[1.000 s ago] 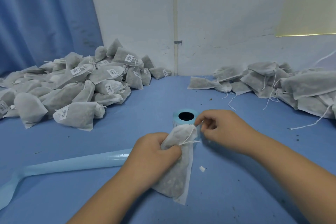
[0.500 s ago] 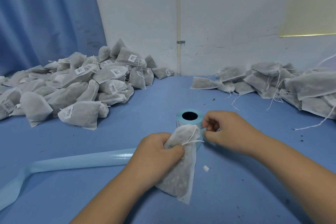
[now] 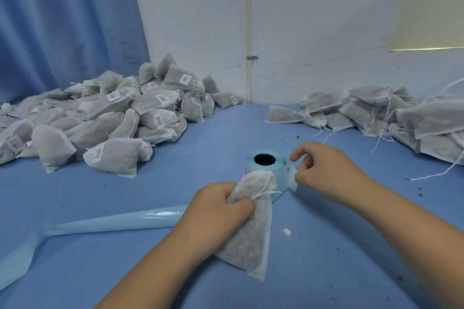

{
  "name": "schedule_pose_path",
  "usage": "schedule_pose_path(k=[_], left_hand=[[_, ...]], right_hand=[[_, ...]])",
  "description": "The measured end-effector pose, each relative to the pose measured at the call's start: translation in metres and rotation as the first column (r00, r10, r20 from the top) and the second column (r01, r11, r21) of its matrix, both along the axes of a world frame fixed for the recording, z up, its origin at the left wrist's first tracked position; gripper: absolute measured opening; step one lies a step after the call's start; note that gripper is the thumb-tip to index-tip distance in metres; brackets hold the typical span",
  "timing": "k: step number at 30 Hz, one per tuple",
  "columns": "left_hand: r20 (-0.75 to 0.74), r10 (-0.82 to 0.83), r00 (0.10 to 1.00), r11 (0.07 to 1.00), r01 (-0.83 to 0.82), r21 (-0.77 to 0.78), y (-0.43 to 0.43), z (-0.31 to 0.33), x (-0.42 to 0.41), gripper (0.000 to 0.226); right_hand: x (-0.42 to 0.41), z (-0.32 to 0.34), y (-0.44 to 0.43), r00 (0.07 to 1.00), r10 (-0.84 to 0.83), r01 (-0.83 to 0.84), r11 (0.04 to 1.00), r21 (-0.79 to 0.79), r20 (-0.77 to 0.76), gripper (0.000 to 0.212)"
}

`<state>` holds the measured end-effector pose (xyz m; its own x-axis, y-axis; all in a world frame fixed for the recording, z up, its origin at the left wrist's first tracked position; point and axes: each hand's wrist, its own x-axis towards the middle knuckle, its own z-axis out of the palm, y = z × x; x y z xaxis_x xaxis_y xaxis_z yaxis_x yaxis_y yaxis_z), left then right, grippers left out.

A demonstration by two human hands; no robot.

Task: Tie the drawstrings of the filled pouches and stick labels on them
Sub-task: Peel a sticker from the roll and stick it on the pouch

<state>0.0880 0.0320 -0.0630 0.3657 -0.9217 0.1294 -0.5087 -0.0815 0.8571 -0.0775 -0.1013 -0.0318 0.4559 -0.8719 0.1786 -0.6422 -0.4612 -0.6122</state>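
My left hand [image 3: 221, 204] grips the neck of a filled grey mesh pouch [image 3: 248, 241], whose body lies on the blue table toward me; its white drawstring [image 3: 266, 187] loops at the gathered top. Just behind the pouch stands a light-blue label roll [image 3: 266, 160] with a dark core. My right hand [image 3: 324, 170] is beside the roll and pinches a white label [image 3: 293, 179] between thumb and finger at the roll's right side.
A heap of labelled, tied pouches [image 3: 113, 120] fills the back left. Unlabelled pouches with loose strings [image 3: 391, 118] pile up at the back right. A long strip of blue backing paper [image 3: 100, 223] trails left across the table [image 3: 200, 158]. A small white scrap [image 3: 286, 231] lies near the pouch.
My right hand has shifted right from the pouch's top to the roll's side and now pinches a white label. My left hand keeps its grip on the pouch.
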Motion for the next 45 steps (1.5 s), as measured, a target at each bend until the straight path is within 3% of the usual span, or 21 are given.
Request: schedule_pose_path(k=[5,7,9,11,13,16,18,21,25,32,38,45], left_hand=[[-0.030,0.007,1.000,1.000,-0.007,0.009,0.002,0.002,0.000,0.034],[-0.033,0.030,0.999,1.000,-0.030,-0.007,0.003,0.002,0.000,0.032],[-0.054,0.068,0.996,0.997,-0.070,-0.044,0.003,0.003,-0.001,0.028],[-0.113,0.094,0.989,0.991,-0.104,-0.086,0.005,0.008,-0.002,0.025],[-0.201,0.071,0.977,0.992,-0.090,-0.088,0.007,0.013,-0.005,0.022],[-0.311,0.013,0.950,0.999,-0.028,-0.043,0.010,0.016,-0.010,0.016],[-0.373,-0.035,0.927,0.999,0.021,-0.043,0.011,0.015,-0.013,0.030],[-0.421,-0.080,0.903,0.997,0.072,-0.034,0.012,0.015,-0.016,0.047],[-0.517,-0.159,0.841,0.985,0.168,-0.029,0.014,0.016,-0.014,0.010],[-0.650,-0.268,0.711,0.954,0.288,-0.080,0.015,0.016,-0.011,0.022],[-0.765,-0.238,0.598,0.956,0.284,-0.076,0.017,0.022,-0.007,0.023],[-0.848,-0.356,0.393,0.889,0.421,-0.178,0.021,0.031,-0.002,0.030]], right_hand=[[-0.010,0.014,-0.002,0.987,-0.064,0.073,0.996,0.054,-0.144,0.019],[-0.013,0.023,-0.001,0.988,-0.080,0.084,0.996,0.025,-0.132,0.018],[-0.014,0.037,0.005,0.999,-0.039,0.036,0.996,0.077,0.038,0.020],[-0.014,0.052,0.020,0.936,0.079,-0.176,0.949,0.262,0.343,0.021],[-0.010,0.063,0.040,0.771,0.189,-0.489,0.788,0.375,0.608,0.023],[0.000,0.066,0.063,0.608,0.259,-0.711,0.598,0.370,0.750,0.030],[0.007,0.061,0.072,0.609,0.278,-0.722,0.582,0.374,0.742,0.030],[0.012,0.050,0.077,0.683,0.274,-0.640,0.671,0.375,0.677,0.027],[0.012,0.043,0.073,0.716,0.197,-0.535,0.772,0.344,0.670,0.025],[0.016,0.038,0.071,0.708,0.149,-0.445,0.853,0.273,0.690,0.026],[0.019,0.030,0.074,0.767,0.334,-0.360,0.931,-0.064,0.547,0.033],[0.013,0.023,0.071,0.810,0.510,-0.331,0.805,-0.492,0.290,0.026]])
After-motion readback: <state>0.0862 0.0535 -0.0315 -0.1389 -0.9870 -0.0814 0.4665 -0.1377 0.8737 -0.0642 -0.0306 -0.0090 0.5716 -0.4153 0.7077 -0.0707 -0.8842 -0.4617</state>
